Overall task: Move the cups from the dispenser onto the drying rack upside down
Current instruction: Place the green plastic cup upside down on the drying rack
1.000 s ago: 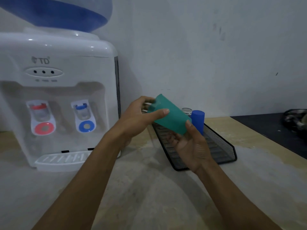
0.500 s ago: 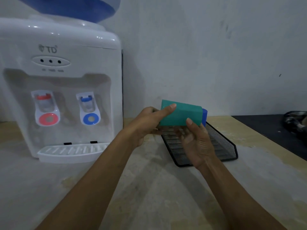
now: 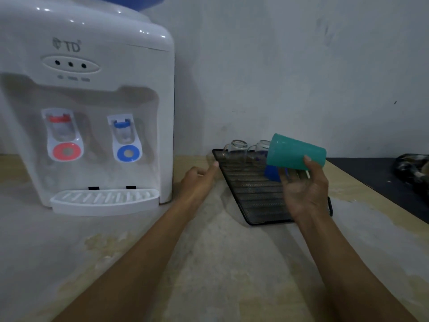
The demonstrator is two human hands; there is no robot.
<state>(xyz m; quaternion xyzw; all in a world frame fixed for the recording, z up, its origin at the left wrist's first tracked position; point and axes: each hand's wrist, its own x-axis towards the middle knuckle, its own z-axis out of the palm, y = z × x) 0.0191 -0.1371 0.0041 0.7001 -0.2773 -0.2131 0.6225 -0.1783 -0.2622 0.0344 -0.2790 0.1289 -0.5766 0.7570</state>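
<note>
Right hand (image 3: 304, 189) holds the green cup (image 3: 296, 151) sideways over the drying rack (image 3: 250, 194), left hand (image 3: 197, 180) is loose and empty, two glasses (image 3: 236, 148) and a blue cup (image 3: 272, 173) sit there upside down already.

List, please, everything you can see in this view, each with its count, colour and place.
Water dispenser: one, white with a red tap and a blue tap, left on the counter.
Drip tray: one, white, at the dispenser's foot, no cup on it.
Drying rack: one, black mesh, right of the dispenser.
Glass cups: two, clear, upside down at the rack's far end.
Blue cup: one, on the rack, mostly hidden behind the green cup.
Green cup: one, teal, tilted on its side above the rack.
Dark object: one, far right, too dim to name.
Left hand: empty, beside the rack's left edge.
Right hand: holding the green cup.
</note>
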